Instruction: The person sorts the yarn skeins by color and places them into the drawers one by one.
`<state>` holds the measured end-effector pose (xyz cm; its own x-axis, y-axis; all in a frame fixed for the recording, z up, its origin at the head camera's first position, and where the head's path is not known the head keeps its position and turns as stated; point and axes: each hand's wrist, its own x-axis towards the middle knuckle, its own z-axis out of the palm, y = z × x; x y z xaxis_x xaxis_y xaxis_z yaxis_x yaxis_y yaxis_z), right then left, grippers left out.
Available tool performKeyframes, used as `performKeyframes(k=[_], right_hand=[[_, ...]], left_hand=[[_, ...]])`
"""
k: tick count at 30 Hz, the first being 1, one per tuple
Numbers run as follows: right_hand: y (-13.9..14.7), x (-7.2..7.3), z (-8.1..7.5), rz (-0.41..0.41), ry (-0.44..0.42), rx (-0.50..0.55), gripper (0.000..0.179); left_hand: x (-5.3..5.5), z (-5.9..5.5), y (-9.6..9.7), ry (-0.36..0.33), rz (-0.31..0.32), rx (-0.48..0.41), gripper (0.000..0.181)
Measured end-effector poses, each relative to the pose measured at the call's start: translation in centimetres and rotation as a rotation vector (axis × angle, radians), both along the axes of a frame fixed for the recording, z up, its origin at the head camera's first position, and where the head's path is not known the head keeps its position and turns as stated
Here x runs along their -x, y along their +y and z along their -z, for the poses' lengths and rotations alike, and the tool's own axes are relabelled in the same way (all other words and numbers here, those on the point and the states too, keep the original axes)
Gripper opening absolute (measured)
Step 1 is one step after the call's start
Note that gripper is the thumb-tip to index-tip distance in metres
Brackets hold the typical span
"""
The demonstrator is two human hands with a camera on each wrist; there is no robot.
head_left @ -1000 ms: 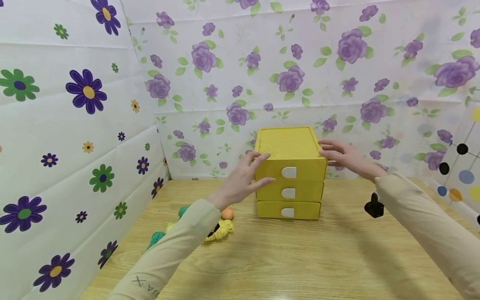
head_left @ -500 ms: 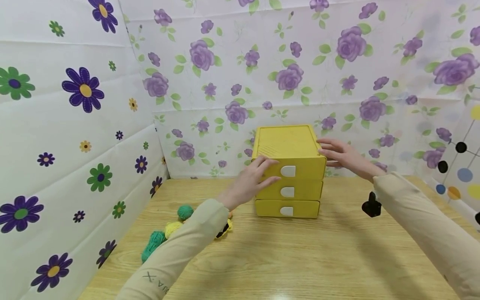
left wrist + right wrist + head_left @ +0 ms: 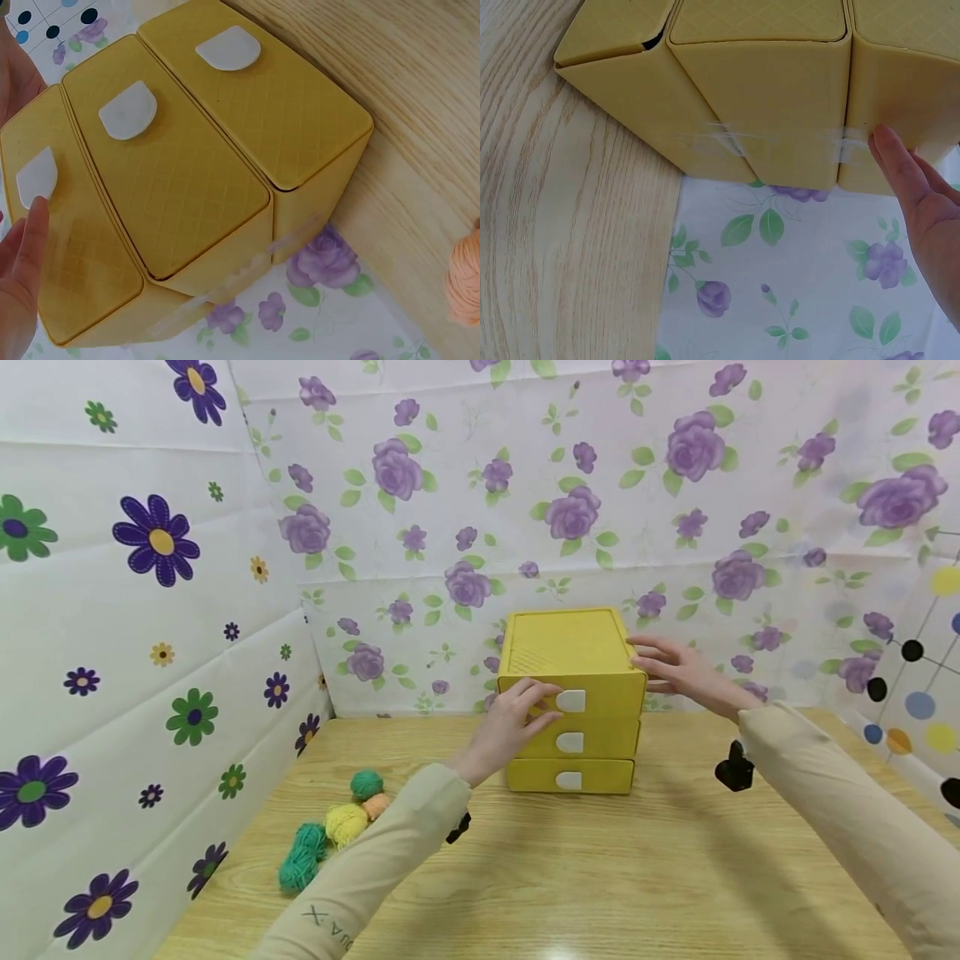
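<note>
Yarn (image 3: pixel 347 824) lay on the bench (image 3: pixel 585 877) left of the yellow cabinet (image 3: pixel 570 643), which stood before a flowered cloth (image 3: pixel 442 527); your left sleeve (image 3: pixel 382 860) passed just beside the yarn. Your left hand (image 3: pixel 504 727), thumb apart from slightly bent fingers, gripped nothing, a fingertip at the top white tab (image 3: pixel 571 701). Your right hand (image 3: pixel 684 672), fingers extended, touched the cabinet's right side, holding nothing. The sleeve bore an X beside unclear letters.
</note>
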<state>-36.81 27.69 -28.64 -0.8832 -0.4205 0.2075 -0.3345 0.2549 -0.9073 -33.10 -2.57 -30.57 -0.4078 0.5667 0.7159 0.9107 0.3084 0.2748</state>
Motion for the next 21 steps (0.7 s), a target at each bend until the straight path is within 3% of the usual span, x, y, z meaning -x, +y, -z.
performKeyframes(k=[9, 14, 17, 21], right_hand=[[-0.1, 0.0, -0.1, 0.003, 0.0, 0.008, 0.059], [-0.1, 0.0, 0.0, 0.011, -0.008, 0.01, 0.059], [-0.1, 0.0, 0.0, 0.012, -0.007, 0.009, 0.059], [-0.1, -0.1, 0.0, 0.011, 0.01, -0.004, 0.06]], left_hand=[[0.0, 0.4, 0.5, -0.064, -0.051, -0.066, 0.03], [0.2, 0.7, 0.7, -0.117, -0.121, -0.095, 0.028], [0.4, 0.8, 0.8, -0.186, -0.152, -0.129, 0.025], [0.5, 1.0, 1.1, -0.32, -0.147, -0.209, 0.021]])
